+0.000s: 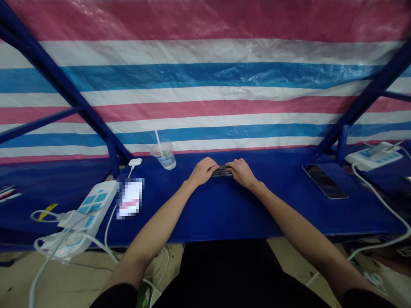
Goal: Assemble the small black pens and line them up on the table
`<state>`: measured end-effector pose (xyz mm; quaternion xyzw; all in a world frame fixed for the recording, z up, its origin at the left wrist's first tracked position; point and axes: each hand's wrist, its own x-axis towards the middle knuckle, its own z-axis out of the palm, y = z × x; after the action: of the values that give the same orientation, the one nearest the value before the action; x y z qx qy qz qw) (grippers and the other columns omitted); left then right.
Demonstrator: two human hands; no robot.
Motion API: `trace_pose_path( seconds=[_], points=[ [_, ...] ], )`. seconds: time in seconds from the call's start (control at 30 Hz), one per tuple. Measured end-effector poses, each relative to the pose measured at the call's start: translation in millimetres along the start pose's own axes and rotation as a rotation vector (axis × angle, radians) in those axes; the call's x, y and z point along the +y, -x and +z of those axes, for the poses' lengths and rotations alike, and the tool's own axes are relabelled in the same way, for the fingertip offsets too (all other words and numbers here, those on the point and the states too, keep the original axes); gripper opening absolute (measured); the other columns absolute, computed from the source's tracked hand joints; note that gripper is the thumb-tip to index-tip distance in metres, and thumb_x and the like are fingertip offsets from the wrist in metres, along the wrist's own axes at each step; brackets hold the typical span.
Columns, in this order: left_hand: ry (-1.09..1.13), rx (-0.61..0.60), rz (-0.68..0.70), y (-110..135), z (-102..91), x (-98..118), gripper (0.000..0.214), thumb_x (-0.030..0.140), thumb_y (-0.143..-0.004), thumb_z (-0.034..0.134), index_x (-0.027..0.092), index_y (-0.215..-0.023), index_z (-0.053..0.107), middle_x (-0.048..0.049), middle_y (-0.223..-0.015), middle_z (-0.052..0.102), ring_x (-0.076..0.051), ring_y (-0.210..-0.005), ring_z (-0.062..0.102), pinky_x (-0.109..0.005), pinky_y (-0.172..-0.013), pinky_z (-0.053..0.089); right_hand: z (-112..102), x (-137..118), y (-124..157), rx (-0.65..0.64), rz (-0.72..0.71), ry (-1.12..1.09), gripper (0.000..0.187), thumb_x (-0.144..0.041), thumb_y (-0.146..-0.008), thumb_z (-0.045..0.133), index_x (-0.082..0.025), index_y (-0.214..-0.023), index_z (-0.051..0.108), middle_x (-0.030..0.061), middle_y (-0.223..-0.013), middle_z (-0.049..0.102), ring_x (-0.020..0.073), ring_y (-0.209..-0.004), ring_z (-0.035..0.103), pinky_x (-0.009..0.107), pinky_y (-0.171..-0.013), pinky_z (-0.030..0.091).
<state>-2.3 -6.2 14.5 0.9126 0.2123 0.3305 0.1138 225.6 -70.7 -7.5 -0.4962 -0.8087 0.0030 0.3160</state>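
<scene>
Both my hands meet over the blue table. Between them lies a small dark object with several thin lighter lines along it; its exact kind is too small to make out. My left hand has its fingers closed on the left end of this object. At the opposite end, my right hand grips it with bent fingers. Parts of both ends are hidden under the fingers. The object sits low, at or close to the tabletop.
A clear plastic cup with a straw stands at the back left. Left of my arms are a blurred-out bright item and a white power strip with cables. A dark phone and another power strip lie right.
</scene>
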Motion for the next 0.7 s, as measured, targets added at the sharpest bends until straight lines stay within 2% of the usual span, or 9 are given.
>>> trace_pose_path(
  seconds=[0.13,0.2,0.27,0.33,0.43,0.57,0.7],
  points=[
    [0.0,-0.014,-0.035,-0.7,-1.9,3.1,0.048,0.037,-0.109,0.042,0.018,-0.069,0.059,-0.0049,-0.074,0.064,-0.021,-0.086,0.061,-0.036,-0.083,0.049,-0.4,-4.4,-0.2,0.026,-0.005,0.015,0.016,-0.018,-0.102,0.056,-0.017,-0.105,0.072,0.008,-0.091,0.074,0.0217,-0.085,0.06,0.036,-0.08,0.034],
    [0.002,-0.024,-0.046,-0.5,-1.8,3.9,0.049,0.037,-0.11,0.04,0.018,-0.068,0.058,-0.0046,-0.074,0.064,-0.021,-0.086,0.061,-0.036,-0.083,0.049,-1.0,-5.1,-0.1,0.031,-0.016,0.015,0.016,-0.019,-0.102,0.055,-0.018,-0.104,0.072,0.0075,-0.093,0.075,0.0221,-0.087,0.06,0.036,-0.08,0.034],
    [0.004,-0.034,-0.043,0.4,-1.2,3.5,0.042,0.037,-0.109,0.042,0.018,-0.079,0.064,-0.0048,-0.082,0.068,-0.021,-0.09,0.063,-0.036,-0.087,0.05,-1.2,-4.5,-0.1,0.037,-0.013,0.011,0.017,-0.02,-0.103,0.054,-0.019,-0.104,0.071,0.007,-0.095,0.076,0.0225,-0.088,0.06,0.036,-0.08,0.034],
    [0.003,-0.025,-0.052,1.9,-0.1,1.7,0.029,0.038,-0.107,0.048,0.019,-0.098,0.068,-0.0054,-0.096,0.071,-0.021,-0.096,0.064,-0.037,-0.091,0.05,-0.9,-3.0,-0.1,0.045,0.003,0.009,0.019,-0.021,-0.104,0.053,-0.02,-0.106,0.071,0.0072,-0.097,0.076,0.0229,-0.09,0.059,0.037,-0.081,0.034],
    [-0.011,0.015,-0.093,4.2,1.7,-1.9,0.023,0.039,-0.103,0.058,0.021,-0.114,0.066,-0.0055,-0.104,0.069,-0.02,-0.097,0.065,-0.036,-0.091,0.052,0.5,-0.3,0.0,0.056,0.029,0.013,0.021,-0.021,-0.104,0.052,-0.021,-0.109,0.072,0.0081,-0.1,0.075,0.0239,-0.092,0.06,0.037,-0.081,0.035],
    [-0.026,0.024,-0.087,4.6,2.4,-4.4,0.02,0.036,-0.105,0.054,0.02,-0.107,0.067,-0.0055,-0.1,0.068,-0.02,-0.095,0.064,-0.036,-0.09,0.052,1.9,1.2,0.5,0.063,0.048,-0.003,0.019,-0.02,-0.103,0.052,-0.022,-0.111,0.07,0.0074,-0.1,0.074,0.0239,-0.092,0.061,0.037,-0.081,0.036],
    [-0.024,0.0,-0.055,3.0,0.9,-3.7,0.028,0.035,-0.108,0.048,0.019,-0.096,0.068,-0.0061,-0.096,0.069,-0.02,-0.094,0.064,-0.037,-0.091,0.052,1.9,-0.6,0.7,0.058,0.05,-0.017,0.015,-0.02,-0.102,0.054,-0.022,-0.105,0.068,0.0066,-0.096,0.074,0.0233,-0.088,0.062,0.036,-0.081,0.036]
  ],
)
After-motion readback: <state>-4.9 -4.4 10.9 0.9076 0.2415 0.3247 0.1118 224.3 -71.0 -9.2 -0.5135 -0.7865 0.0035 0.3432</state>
